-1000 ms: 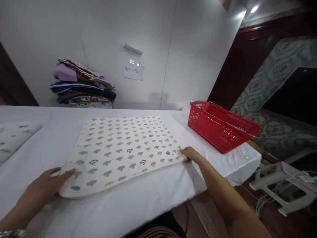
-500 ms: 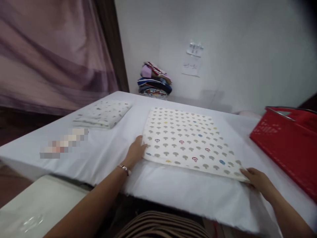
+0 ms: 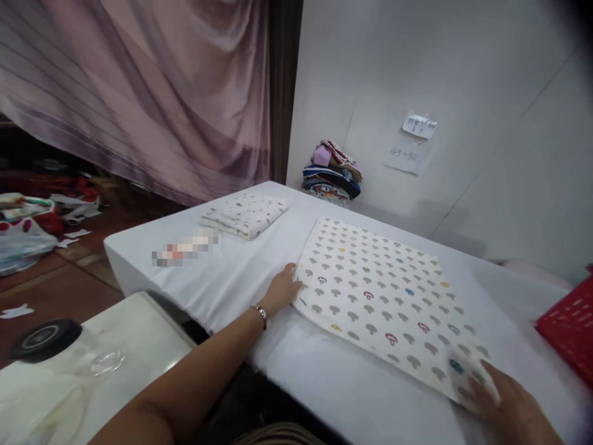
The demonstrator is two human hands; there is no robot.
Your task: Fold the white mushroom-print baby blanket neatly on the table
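A white folded cloth (image 3: 370, 296) printed with grey and coloured mushrooms lies flat on the white-covered table (image 3: 273, 247). My left hand (image 3: 283, 289), a bracelet at its wrist, grips the cloth's left edge near the front corner, thumb on top. At the near right corner my right hand (image 3: 514, 402) is blurred by motion. It holds that corner, which looks slightly raised; its fingertips are smeared. Farther left lies a second folded white cloth (image 3: 248, 214) with a small scattered print.
A pixelated item (image 3: 183, 248) lies left of my left hand. Stacked fabrics (image 3: 331, 173) stand by the wall. A red basket-like container (image 3: 567, 327) is at the right. At lower left, a white surface (image 3: 139, 334) carries a dark round object (image 3: 46, 339).
The camera view has turned left, so the table and cloth appear farther right. My left hand stays on the cloth's left edge. My right hand has moved at the near right corner, now blurred.
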